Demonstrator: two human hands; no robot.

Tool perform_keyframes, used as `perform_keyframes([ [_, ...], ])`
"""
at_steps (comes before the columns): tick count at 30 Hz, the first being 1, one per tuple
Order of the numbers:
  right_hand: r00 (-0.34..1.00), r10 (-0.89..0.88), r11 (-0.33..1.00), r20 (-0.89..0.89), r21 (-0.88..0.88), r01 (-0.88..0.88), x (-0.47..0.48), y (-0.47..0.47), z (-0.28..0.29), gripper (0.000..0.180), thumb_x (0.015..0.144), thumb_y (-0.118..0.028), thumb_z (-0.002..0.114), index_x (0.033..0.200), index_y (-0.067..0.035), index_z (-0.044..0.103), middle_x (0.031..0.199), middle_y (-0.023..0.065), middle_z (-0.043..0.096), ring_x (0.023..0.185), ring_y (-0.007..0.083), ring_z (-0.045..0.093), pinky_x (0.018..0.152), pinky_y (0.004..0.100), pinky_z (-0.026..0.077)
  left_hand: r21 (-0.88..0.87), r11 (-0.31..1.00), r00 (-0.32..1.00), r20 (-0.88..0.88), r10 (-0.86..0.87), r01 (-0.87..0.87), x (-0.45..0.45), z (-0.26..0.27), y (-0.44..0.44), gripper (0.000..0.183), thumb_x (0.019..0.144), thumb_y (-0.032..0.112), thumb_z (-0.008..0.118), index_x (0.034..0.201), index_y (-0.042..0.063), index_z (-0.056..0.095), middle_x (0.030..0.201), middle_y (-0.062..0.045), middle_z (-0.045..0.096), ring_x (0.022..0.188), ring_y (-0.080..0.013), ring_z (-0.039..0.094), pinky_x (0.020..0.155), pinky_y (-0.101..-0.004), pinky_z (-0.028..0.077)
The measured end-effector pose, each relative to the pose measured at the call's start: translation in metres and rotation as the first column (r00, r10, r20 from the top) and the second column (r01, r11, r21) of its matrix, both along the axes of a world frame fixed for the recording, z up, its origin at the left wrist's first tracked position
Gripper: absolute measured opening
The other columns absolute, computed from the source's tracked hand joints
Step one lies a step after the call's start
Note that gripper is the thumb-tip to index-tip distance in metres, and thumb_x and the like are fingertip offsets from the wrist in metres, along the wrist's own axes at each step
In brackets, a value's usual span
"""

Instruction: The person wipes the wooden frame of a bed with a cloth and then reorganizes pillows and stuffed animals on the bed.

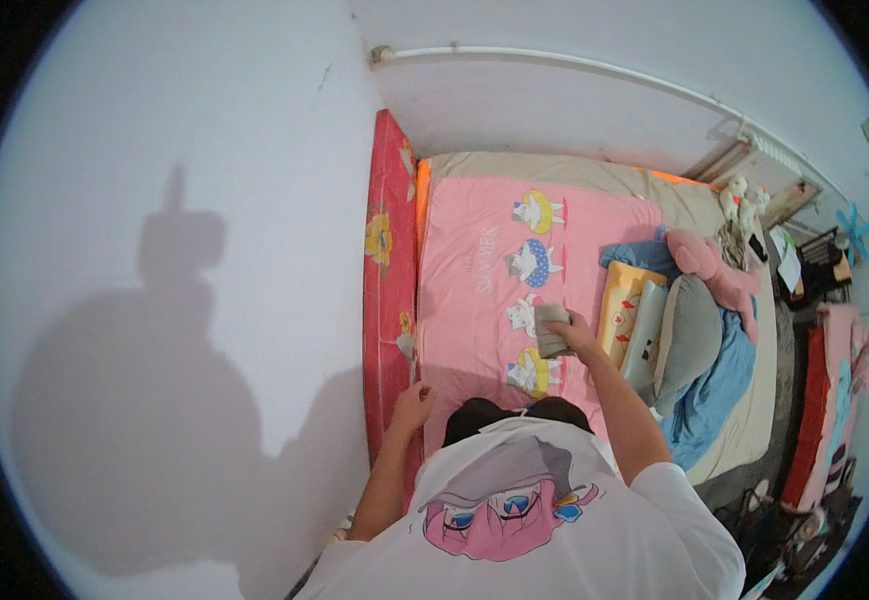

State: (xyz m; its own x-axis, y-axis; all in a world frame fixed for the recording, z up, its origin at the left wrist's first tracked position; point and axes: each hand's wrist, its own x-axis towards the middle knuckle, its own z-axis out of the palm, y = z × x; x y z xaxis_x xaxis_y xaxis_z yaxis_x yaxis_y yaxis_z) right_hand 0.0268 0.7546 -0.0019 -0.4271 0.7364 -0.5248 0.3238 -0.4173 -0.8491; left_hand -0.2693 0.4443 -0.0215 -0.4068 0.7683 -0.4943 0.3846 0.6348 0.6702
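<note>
In my right hand (578, 337) is a folded grey-beige cloth (552, 331), held over the pink printed bed sheet (472, 225). Cartoon cats with swim rings run in a row across the sheet near the cloth. My left hand (413, 407) is beside the padded red headboard (391, 300) with its yellow flower pattern, at the sheet's near left part. Its fingers look curled, and whether they pinch anything is too small to see. To the right of my right hand lie a yellow cushion (625, 307), a pale blue-grey pillow (643, 337) and a grey cushion (689, 337).
A pink plush toy (712, 270) and a blue blanket (727, 397) lie beyond the cushions. A white pipe (592, 61) runs along the wall to a radiator (779, 161). Past the bed's right end stands a red box-like piece (807, 420) with pink cloth on it.
</note>
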Motion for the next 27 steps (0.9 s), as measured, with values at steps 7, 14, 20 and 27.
perform_keyframes([
  [7,0.879,-0.475,0.866,-0.030,-0.190,0.462,0.117,-0.006,-0.021,0.042,0.085,-0.013,0.074,0.123,0.000,0.063,0.104,0.0138,0.070,0.089,0.0277,0.072,0.077,0.0416,0.062,0.024,0.998,0.983,-0.178,-0.048,0.054,-0.018,0.008,0.023,0.036,0.095,0.034,0.064,0.111,0.003,0.071,0.105,-0.019,0.074,0.103,-0.0343,0.070,0.094,-0.0478,0.051],
  [14,0.897,-0.441,0.886,0.032,-0.144,0.441,0.113,0.058,-0.008,0.047,0.086,-0.008,0.071,0.130,0.001,0.057,0.113,0.0125,0.066,0.100,0.0287,0.069,0.082,0.0414,0.061,0.480,0.870,0.864,-0.383,0.326,-0.115,-0.032,0.016,0.033,0.036,0.088,0.026,0.071,0.118,0.006,0.067,0.118,-0.015,0.067,0.114,-0.0347,0.061,0.106,-0.0532,0.040],
  [20,0.994,-0.092,0.988,0.064,0.133,0.083,0.030,0.201,-0.021,0.046,0.084,-0.007,0.074,0.128,0.000,0.060,0.109,0.0104,0.068,0.095,0.0240,0.069,0.079,0.0383,0.059,0.255,0.937,0.734,-0.584,0.346,-0.239,-0.021,0.035,0.067,0.061,0.087,0.025,0.072,0.140,0.004,0.052,0.141,-0.021,0.051,0.130,-0.0406,0.047,0.110,-0.0541,0.038],
  [27,0.882,0.471,0.866,0.015,0.179,-0.466,-0.113,0.232,0.007,0.041,0.083,-0.007,0.076,0.122,0.000,0.065,0.105,0.0056,0.070,0.093,0.0144,0.066,0.082,0.0322,0.056,0.035,0.865,0.647,-0.649,0.400,-0.500,0.000,0.020,0.059,0.068,0.085,0.030,0.074,0.141,-0.001,0.051,0.145,-0.025,0.045,0.134,-0.0461,0.043,0.111,-0.0567,0.040],
])
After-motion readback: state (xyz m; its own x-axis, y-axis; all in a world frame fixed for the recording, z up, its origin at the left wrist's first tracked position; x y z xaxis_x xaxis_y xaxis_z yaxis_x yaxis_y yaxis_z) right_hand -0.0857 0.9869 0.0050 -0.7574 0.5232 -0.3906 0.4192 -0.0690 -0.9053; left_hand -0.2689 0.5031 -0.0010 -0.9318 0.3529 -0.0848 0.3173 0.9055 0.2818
